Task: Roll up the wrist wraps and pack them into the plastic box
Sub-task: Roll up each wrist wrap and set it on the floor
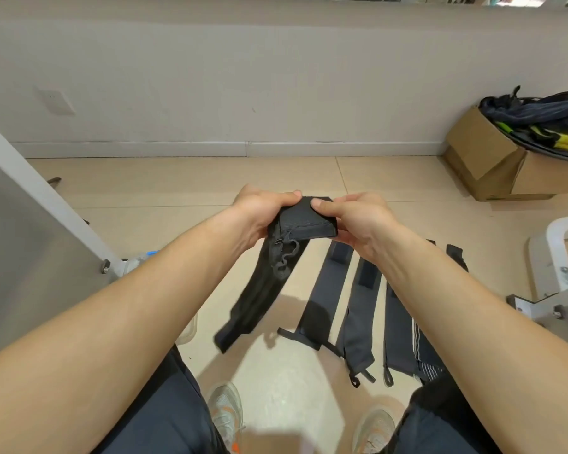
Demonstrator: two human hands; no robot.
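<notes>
Floor (177,185) behind; L hand (259,211), R hand (358,221) pinch wrap (305,221).

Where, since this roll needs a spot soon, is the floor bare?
Bare floor runs from the held wrap to the wall, left of the cardboard box. Another patch lies before the shoes. Crowded: the loose wraps at right.
</notes>
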